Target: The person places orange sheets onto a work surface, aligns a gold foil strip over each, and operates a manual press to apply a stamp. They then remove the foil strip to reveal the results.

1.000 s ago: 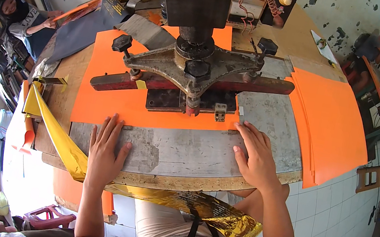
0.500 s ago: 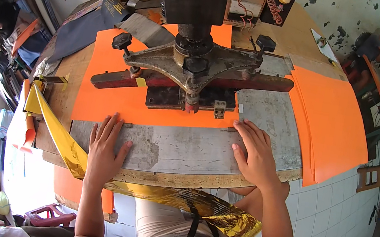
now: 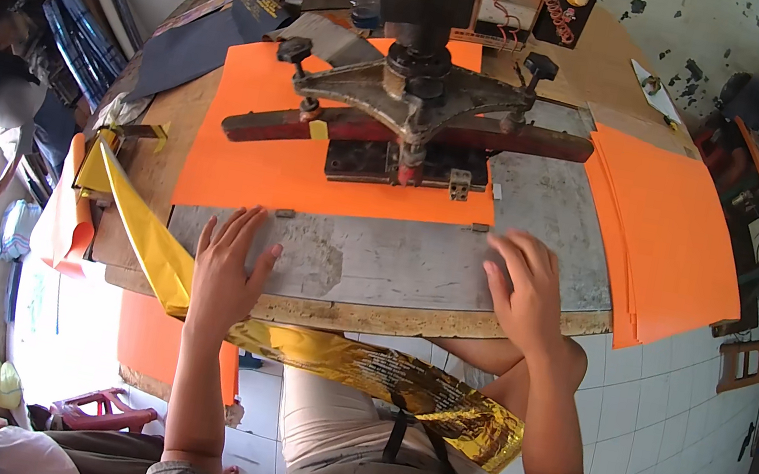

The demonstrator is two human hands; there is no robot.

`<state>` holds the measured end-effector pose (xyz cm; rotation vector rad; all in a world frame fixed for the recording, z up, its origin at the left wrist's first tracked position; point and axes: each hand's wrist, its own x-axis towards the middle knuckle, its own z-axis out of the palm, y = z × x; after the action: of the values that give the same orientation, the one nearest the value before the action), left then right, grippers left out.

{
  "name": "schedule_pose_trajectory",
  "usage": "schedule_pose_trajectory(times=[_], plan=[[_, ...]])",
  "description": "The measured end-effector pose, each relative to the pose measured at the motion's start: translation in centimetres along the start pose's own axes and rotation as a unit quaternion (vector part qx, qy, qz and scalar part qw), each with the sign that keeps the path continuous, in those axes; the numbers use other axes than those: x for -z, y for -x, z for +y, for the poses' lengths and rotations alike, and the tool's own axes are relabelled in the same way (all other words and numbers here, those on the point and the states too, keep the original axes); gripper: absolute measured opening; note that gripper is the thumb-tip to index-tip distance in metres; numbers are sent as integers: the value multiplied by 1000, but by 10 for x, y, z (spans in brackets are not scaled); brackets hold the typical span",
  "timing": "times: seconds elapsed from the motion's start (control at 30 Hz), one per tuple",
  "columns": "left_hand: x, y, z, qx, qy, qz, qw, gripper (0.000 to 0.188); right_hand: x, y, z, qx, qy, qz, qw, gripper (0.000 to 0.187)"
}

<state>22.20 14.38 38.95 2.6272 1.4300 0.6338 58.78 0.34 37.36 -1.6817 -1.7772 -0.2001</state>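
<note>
An orange sheet (image 3: 243, 174) lies on the grey metal bed (image 3: 375, 262) of a press, partly under its dark clamp head (image 3: 413, 106). My left hand (image 3: 235, 262) rests on the bed, fingers stretched out, tips by the sheet's near edge and beside a small metal stop (image 3: 285, 213). My right hand (image 3: 528, 289) is at the right, fingers apart, next to a second stop (image 3: 481, 228) and just off the sheet's corner. Neither hand holds anything. A gold foil strip (image 3: 329, 352) runs beneath my forearms and across my lap.
Orange sheets (image 3: 669, 237) are stacked on the right, overhanging the table edge. The foil rises to a roll bracket (image 3: 103, 163) on the left. Black sheets (image 3: 190, 46) lie at the back left. One person (image 3: 40, 116) is at the left, another (image 3: 754, 100) at far right.
My right hand has come away from the orange sheet's near corner, its fingers lifting slightly. My left hand stays near the same edge. The view has shifted; the person at left now shows more upright.
</note>
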Motion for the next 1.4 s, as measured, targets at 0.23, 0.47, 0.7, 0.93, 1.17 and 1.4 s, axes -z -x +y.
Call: schedule_pose_trajectory(times=[0.23,0.47,0.7,0.93,1.17,1.4], plan=[[39,80,-28,58,62,161,983,36,-36,153,-40,-16,-169,-67,983,44],[-13,150,-58,153,67,339,926,36,-69,196,-27,-247,-121,-367,889,68],[4,145,-55,131,86,341,927,41,24,191,-20,-212,-329,-438,809,35],[55,96,-59,7,42,235,971,46,143,205,-29,-203,-342,-392,830,28],[67,46,-85,-26,27,92,995,51,192,195,10,-296,-321,-224,871,38],[49,4,-119,-62,-56,63,994,46,196,120,61,-336,-174,-141,915,33]])
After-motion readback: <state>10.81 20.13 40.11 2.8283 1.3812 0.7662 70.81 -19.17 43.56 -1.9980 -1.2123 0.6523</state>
